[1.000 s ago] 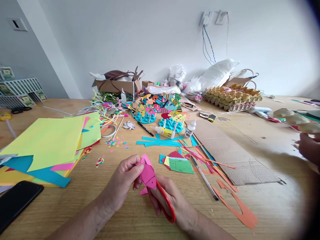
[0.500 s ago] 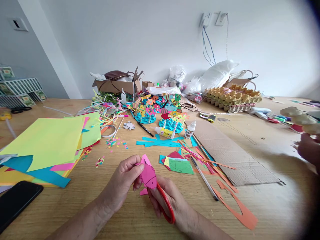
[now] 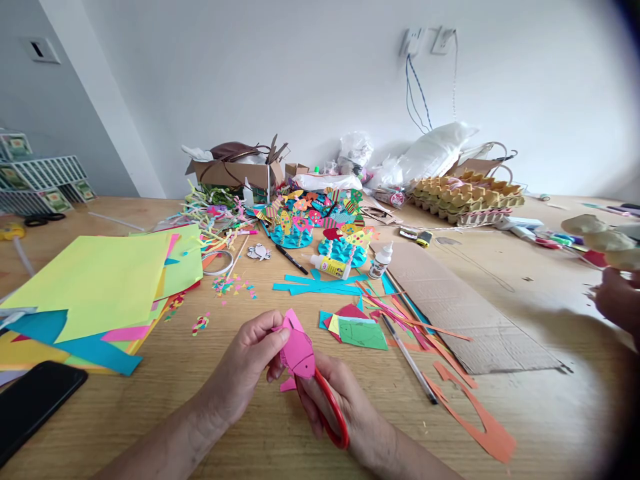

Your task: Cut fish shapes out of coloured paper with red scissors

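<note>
Between the thumb and fingers of my left hand [image 3: 257, 350] is a piece of pink paper [image 3: 299, 352] with a fish drawn on it. My right hand [image 3: 337, 393] is closed round the red handles of a pair of scissors [image 3: 334, 413]. The blades are hidden behind the pink paper, at the fish's head end. A narrow pink strip [image 3: 288, 385] hangs below the paper. Just beyond my hands lie a green paper with a drawn fish [image 3: 364, 333] and other coloured pieces. A pen [image 3: 410, 360] rests to the right of them.
Coloured paper sheets [image 3: 90, 280] and a black phone [image 3: 40, 407] lie left. Glue bottles [image 3: 381, 260], blue bases with paper fish [image 3: 290, 237] and paper strips stand or lie ahead. Cardboard [image 3: 460, 313] and an orange offcut [image 3: 480, 427] are right, where another person's hand [image 3: 617, 300] holds an egg-carton piece [image 3: 600, 240].
Almost nothing differs. The pink paper and both my hands keep nearly the same pose, and the view has shifted very slightly.
</note>
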`<state>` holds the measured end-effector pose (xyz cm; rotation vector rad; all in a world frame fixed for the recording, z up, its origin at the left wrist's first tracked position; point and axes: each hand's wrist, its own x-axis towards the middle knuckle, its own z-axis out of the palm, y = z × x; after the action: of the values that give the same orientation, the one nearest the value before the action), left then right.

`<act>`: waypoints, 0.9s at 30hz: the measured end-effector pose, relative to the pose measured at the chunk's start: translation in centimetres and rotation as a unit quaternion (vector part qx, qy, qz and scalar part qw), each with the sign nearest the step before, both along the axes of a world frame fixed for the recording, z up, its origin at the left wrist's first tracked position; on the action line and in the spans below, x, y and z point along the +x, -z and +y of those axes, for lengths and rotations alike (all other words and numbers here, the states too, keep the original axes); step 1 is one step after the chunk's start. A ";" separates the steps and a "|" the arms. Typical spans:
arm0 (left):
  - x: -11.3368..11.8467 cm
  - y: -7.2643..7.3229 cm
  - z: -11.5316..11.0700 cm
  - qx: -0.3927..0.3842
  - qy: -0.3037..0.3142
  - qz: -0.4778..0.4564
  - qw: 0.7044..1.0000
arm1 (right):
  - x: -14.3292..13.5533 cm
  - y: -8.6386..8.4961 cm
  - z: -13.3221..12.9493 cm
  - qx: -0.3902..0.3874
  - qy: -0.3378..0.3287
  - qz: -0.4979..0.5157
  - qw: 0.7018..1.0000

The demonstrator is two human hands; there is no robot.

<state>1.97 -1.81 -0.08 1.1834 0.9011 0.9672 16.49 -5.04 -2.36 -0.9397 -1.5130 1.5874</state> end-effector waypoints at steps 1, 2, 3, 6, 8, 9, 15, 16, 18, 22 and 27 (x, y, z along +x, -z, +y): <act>0.0 0.0 0.0 0.000 0.001 0.000 1.000 | 0.0 0.0 0.0 -0.001 0.001 0.003 1.000; 0.0 0.0 0.0 0.000 0.001 0.000 1.000 | 0.0 0.0 0.0 -0.002 0.002 0.005 1.000; 0.0 0.0 0.0 -0.001 0.002 0.001 1.000 | -0.1 0.0 0.0 -0.004 0.003 0.006 1.000; 0.0 0.0 0.0 -0.002 0.004 0.002 1.000 | -0.2 -0.1 0.1 -0.005 0.004 0.008 1.000; -0.1 0.1 0.0 0.000 0.006 0.002 1.000 | -0.3 -0.2 0.2 -0.007 0.005 0.004 1.000; -0.1 0.1 0.1 0.003 0.007 0.003 1.000 | -0.3 -0.2 0.2 -0.010 0.006 0.000 1.000; -0.1 0.3 0.1 0.019 0.006 0.019 1.000 | -0.1 0.1 0.2 -0.021 0.003 -0.030 0.999; -0.1 0.3 0.0 0.018 0.006 0.023 1.000 | 0.0 0.0 0.2 -0.019 0.002 -0.035 0.999; 0.0 0.3 0.0 0.012 0.011 0.030 0.999 | 0.2 -0.1 0.2 -0.009 0.001 -0.045 0.999; 0.0 0.2 -0.1 0.006 0.017 0.038 0.999 | 0.3 -0.5 0.4 0.001 0.001 -0.053 0.999; -0.1 0.0 0.0 0.004 0.024 0.039 0.999 | 0.2 -0.7 0.3 0.010 -0.003 -0.049 0.999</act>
<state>1.91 -1.81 -0.12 1.2523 0.9267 0.8919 16.68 -4.73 -1.66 -1.0153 -1.5958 1.5479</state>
